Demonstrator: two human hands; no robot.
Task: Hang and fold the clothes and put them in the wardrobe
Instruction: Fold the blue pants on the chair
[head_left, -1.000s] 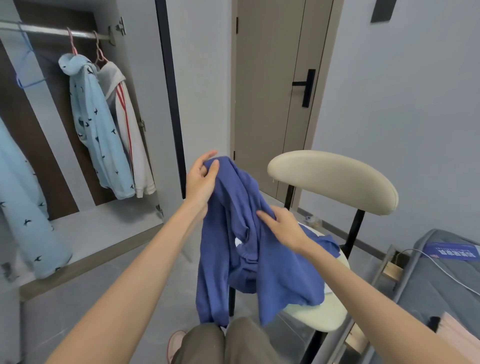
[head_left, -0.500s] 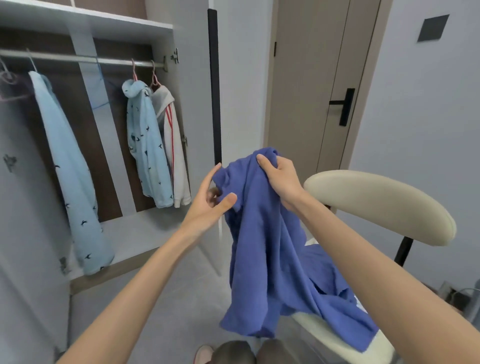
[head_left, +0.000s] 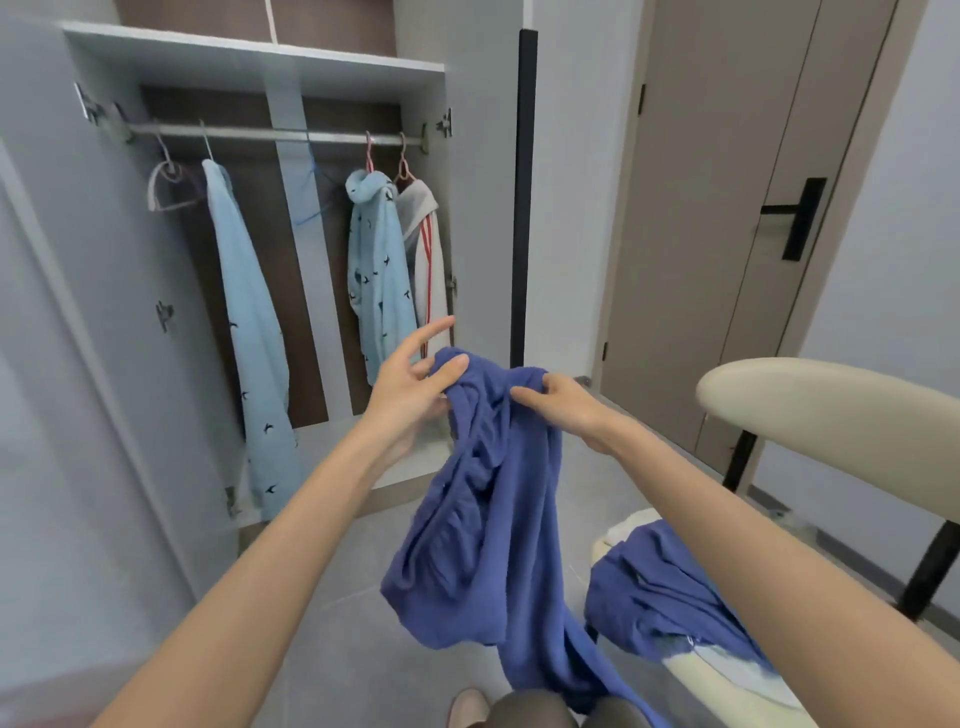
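A dark blue garment (head_left: 488, 519) hangs bunched in front of me, its lower part trailing onto the chair seat. My left hand (head_left: 410, 379) pinches its top edge between thumb and fingers, the index finger pointing up. My right hand (head_left: 561, 402) grips the top of the fabric just to the right. The open wardrobe (head_left: 249, 57) is behind, with a metal rail (head_left: 270, 134). On the rail hang a light blue bird-print garment (head_left: 249, 332), a second light blue one (head_left: 379, 280) and a white one with red stripes (head_left: 431, 270).
A cream chair (head_left: 831, 410) with black legs stands at the right. Empty hangers, a pale one (head_left: 166, 182) and a blue one (head_left: 311, 208), hang on the rail. A closed beige door (head_left: 727, 208) with a black handle is behind the chair. Grey tile floor lies below.
The view has swung left, showing more of the wardrobe. Both hands now hold the blue garment's top lower and closer together, and the fabric is more bunched.
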